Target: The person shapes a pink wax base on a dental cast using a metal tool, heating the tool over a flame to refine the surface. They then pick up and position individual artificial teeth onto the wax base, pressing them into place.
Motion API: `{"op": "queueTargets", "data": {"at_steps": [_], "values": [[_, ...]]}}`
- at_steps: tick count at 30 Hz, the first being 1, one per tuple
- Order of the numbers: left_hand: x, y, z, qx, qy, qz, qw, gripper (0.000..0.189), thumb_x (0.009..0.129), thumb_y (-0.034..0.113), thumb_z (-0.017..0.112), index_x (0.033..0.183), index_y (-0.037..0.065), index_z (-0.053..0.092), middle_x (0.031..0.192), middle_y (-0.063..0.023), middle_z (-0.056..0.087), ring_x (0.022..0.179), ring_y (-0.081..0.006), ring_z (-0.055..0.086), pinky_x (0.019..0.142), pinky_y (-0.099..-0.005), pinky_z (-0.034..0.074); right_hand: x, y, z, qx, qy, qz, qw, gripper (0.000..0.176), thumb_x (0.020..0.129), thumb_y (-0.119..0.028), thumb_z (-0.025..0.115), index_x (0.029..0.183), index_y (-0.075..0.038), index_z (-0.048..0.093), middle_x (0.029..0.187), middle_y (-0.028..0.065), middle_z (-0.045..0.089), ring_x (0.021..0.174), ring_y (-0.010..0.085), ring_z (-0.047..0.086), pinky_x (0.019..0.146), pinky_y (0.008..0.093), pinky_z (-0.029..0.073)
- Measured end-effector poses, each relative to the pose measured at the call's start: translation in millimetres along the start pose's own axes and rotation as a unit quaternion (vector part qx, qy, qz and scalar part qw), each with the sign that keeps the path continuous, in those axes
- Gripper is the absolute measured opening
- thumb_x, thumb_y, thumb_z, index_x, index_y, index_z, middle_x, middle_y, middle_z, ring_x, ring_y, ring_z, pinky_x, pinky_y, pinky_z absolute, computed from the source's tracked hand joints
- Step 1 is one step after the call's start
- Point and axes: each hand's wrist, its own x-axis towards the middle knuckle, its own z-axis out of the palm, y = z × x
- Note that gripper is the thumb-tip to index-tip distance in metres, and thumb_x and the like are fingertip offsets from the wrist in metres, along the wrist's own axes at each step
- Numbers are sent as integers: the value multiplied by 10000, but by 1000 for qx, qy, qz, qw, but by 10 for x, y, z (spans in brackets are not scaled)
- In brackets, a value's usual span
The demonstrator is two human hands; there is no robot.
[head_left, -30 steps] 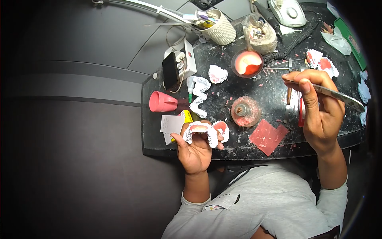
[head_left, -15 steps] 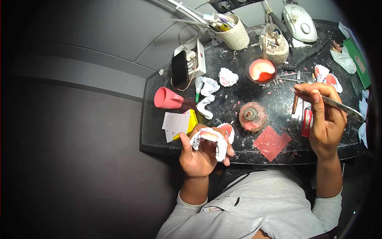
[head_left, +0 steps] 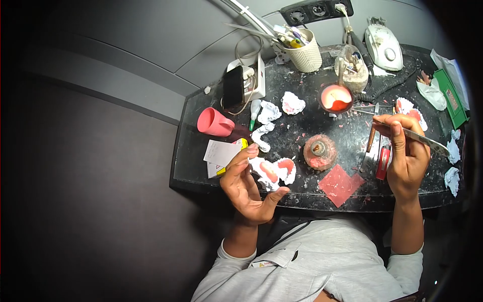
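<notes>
My left hand [head_left: 246,194] is open at the table's front edge, palm up, with thumb and fingers apart. Just beyond its palm, a white plaster dental cast [head_left: 265,172] with pink wax along its ridge appears to rest on the table. A second cast [head_left: 287,170] with pink wax sits against it on the right. My right hand [head_left: 410,161] is closed around a metal wax spatula [head_left: 430,142], held raised above the right side of the table. Below that hand lie a wooden-handled knife [head_left: 371,139] and a red lighter [head_left: 383,162].
A glass burner [head_left: 320,152] stands mid-table, with a pink wax sheet [head_left: 340,185] before it. Behind is a pan of melted red wax [head_left: 336,97]. A pink mug [head_left: 215,122], phone [head_left: 233,88], plaster pieces [head_left: 269,111] and tool cup [head_left: 305,52] occupy the left and back.
My left hand has let go of the cast, which has moved down beside the other waxed cast. The fingers have turned and spread. My right hand keeps the spatula; the view has shifted slightly.
</notes>
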Motion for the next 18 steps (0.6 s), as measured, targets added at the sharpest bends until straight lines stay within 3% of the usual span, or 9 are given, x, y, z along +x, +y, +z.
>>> {"op": "queueTargets", "data": {"at_steps": [2,5,9,11,15,17,18], "values": [[16,12,-2,94,-4,58,994,895,785,306,916,1401,64,313,1361,-224,486,1299,-357,515,1149,-528,411,0,12,-8,2,0,4,1000,193,1082,-82,521,1064,72,636,1024,151,730,948,200,726,886,327,590],[-10,49,21,116,14,72,991,911,763,343,927,1389,94,315,1344,-180,479,1300,-362,511,1151,-547,413,5,30,-23,-2,-5,2,1000,193,1083,-85,520,1069,71,631,1037,153,730,947,199,727,884,322,588],[10,115,17,90,17,84,992,834,769,184,923,1363,87,346,1344,-202,479,1305,-398,514,1155,-565,389,9,35,-22,1,-6,-4,1000,191,1086,-86,514,1078,69,625,1041,155,730,948,200,727,882,317,586],[14,135,-4,154,11,82,985,949,723,362,952,1382,122,311,1311,-140,468,1291,-365,514,1140,-537,423,6,33,-21,3,-6,-5,1000,191,1088,-86,511,1080,70,622,1039,157,730,950,203,728,886,319,586],[10,123,11,155,22,89,984,945,718,358,956,1371,128,313,1306,-132,466,1289,-363,512,1143,-536,417,6,36,-32,3,-10,0,1000,213,1098,-110,493,1083,64,615,1054,168,724,972,220,728,907,340,588],[11,116,16,119,30,114,986,825,745,187,942,1322,89,360,1293,-157,487,1309,-419,522,1134,-563,424,5,36,-31,-5,-17,-1,1000,230,1106,-131,480,1084,56,612,1068,175,722,986,231,727,918,358,589],[5,113,15,119,31,113,986,825,745,187,942,1322,89,360,1293,-157,487,1309,-419,522,1134,-563,424,7,34,-24,1,-13,-1,1000,214,1099,-108,490,1081,67,612,1059,169,718,973,222,728,909,342,590]]}}
